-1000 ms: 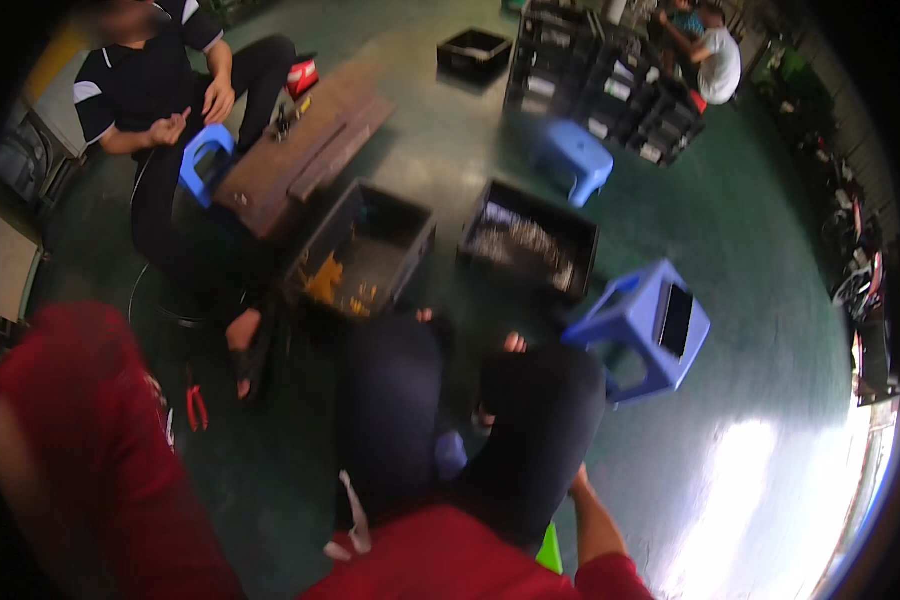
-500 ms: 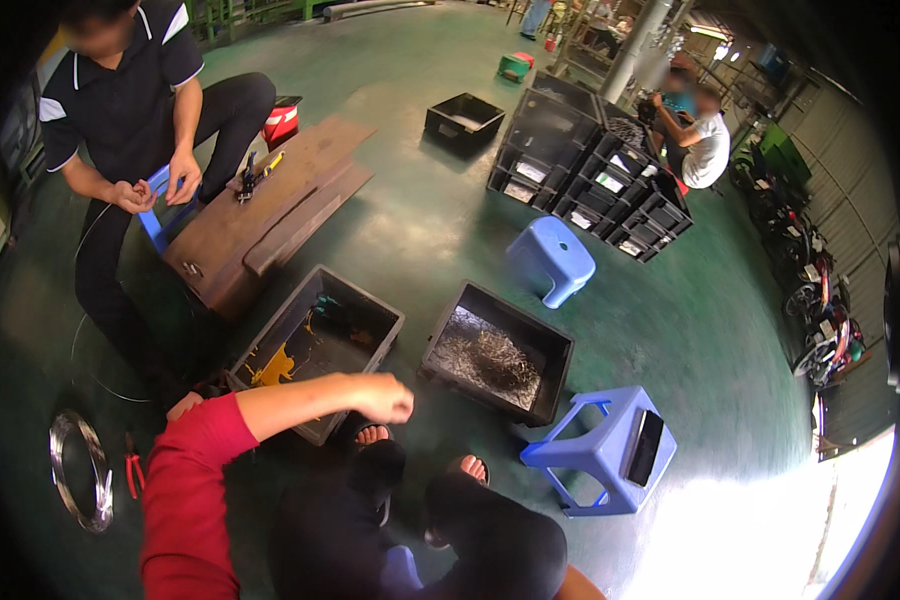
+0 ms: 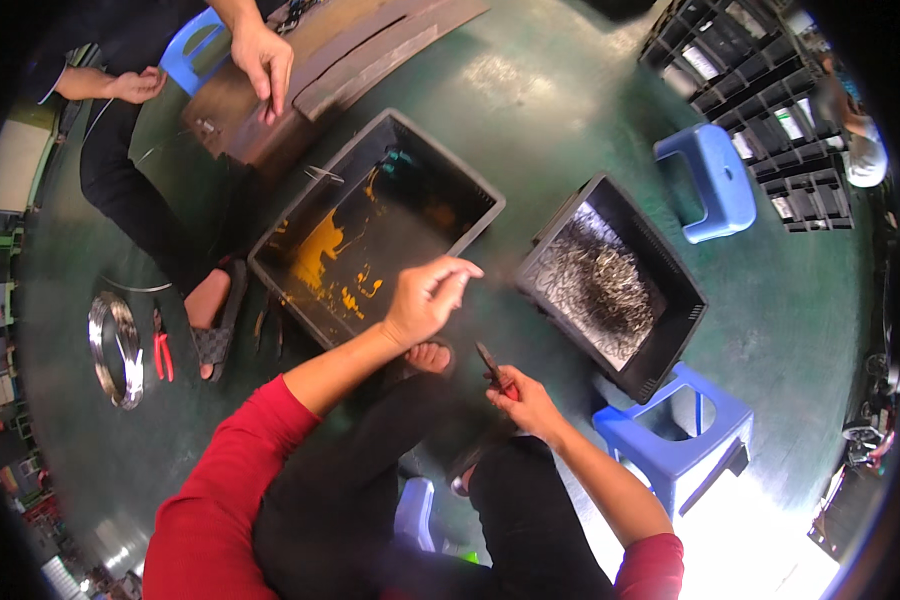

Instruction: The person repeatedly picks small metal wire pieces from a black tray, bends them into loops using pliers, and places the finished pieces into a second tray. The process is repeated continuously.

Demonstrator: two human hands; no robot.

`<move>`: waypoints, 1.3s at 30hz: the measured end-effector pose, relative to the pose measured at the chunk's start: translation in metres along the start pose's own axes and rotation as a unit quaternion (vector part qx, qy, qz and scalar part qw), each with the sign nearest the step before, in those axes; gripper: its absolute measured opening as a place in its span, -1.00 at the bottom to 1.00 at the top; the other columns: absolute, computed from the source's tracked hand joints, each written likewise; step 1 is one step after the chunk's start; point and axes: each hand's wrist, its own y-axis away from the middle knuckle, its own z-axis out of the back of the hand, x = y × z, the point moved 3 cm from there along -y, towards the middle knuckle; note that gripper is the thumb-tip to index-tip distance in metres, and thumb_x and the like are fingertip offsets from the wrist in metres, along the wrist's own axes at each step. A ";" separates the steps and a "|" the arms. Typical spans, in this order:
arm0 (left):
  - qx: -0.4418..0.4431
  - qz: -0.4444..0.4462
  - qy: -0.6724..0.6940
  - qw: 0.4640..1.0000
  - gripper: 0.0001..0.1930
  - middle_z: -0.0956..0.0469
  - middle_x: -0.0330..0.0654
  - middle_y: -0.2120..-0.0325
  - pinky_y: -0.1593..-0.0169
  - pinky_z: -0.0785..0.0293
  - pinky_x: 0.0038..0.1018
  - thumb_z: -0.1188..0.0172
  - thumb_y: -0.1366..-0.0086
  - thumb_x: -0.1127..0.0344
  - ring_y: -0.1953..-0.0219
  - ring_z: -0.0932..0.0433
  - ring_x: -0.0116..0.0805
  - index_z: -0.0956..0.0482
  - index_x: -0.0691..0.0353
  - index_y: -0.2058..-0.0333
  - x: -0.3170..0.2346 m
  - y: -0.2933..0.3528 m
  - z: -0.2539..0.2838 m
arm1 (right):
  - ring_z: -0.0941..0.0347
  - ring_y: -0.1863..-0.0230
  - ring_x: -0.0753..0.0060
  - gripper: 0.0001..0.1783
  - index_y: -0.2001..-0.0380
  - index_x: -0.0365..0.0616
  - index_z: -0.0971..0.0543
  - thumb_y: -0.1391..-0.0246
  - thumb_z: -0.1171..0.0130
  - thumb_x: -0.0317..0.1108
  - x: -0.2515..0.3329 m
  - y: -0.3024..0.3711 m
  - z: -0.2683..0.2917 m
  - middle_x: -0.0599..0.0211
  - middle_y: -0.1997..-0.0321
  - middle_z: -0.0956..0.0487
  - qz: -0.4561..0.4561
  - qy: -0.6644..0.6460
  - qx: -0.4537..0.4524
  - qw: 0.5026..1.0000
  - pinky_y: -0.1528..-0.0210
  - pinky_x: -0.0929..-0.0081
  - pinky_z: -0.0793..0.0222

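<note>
My right hand (image 3: pixel 530 405) is closed round red-handled pliers (image 3: pixel 497 378), their dark jaws pointing up and away from me. Over the near right corner of a black bin (image 3: pixel 380 255) with yellow and teal stains, my left hand (image 3: pixel 430 303) is closed, thumb and fingers drawn together. Whatever it may hold is too small to make out. Farther right, a second black bin (image 3: pixel 685 325) contains a heap of short silvery wire pieces (image 3: pixel 615 290). A few thin wire pieces (image 3: pixel 324 175) show at the stained bin's far left rim, near a co-worker's lowered hand (image 3: pixel 262 65).
Wire coil (image 3: pixel 116 350) and another red-handled pair of pliers (image 3: pixel 162 345) lie on the floor at left, by the co-worker's sandalled foot (image 3: pixel 208 310). Two blue stools (image 3: pixel 715 185) stand at right; black crates (image 3: pixel 750 80) are stacked behind. Brown boards (image 3: pixel 370 55) lie at far left.
The view has tilted down and shifted. My right hand has come into view with the pliers. The co-worker's hand has reached toward the stained bin, and thin wire pieces now show at its rim.
</note>
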 end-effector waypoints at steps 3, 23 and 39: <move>-0.067 -0.030 -0.085 0.994 -0.82 -0.48 -0.34 0.61 0.50 -0.34 -0.63 -0.02 -0.37 0.45 0.60 -0.40 -0.65 -0.63 0.23 0.22 0.013 0.016 0.043 | -0.56 0.09 0.10 -0.49 -0.06 -0.14 -0.46 -0.07 -0.27 -0.20 -0.003 0.006 -0.013 0.10 0.18 -0.62 0.042 -0.014 -0.001 0.999 0.00 0.29 -0.41; -0.155 0.265 -0.411 0.858 -0.82 -0.69 -0.11 0.31 0.07 -0.52 -0.28 -0.30 -0.14 0.21 0.19 -0.65 -0.14 -0.73 0.02 0.27 0.143 -0.013 0.171 | -0.53 0.14 0.34 -0.59 -0.03 -0.16 -0.48 -0.13 -0.24 -0.28 -0.044 0.021 -0.035 0.27 0.24 -0.60 -0.033 -0.090 -0.031 0.995 0.02 0.44 -0.36; 0.080 0.115 -0.196 0.971 -0.94 -0.60 -0.27 0.46 0.22 -0.49 -0.55 -0.23 -0.22 0.48 0.33 -0.58 -0.54 -0.53 0.32 0.37 0.042 -0.035 0.098 | -0.42 0.30 0.68 -0.64 0.10 -0.15 -0.55 -0.02 -0.36 -0.36 0.038 0.026 0.013 0.49 0.36 -0.53 0.000 -0.147 -0.087 0.985 0.19 0.62 -0.39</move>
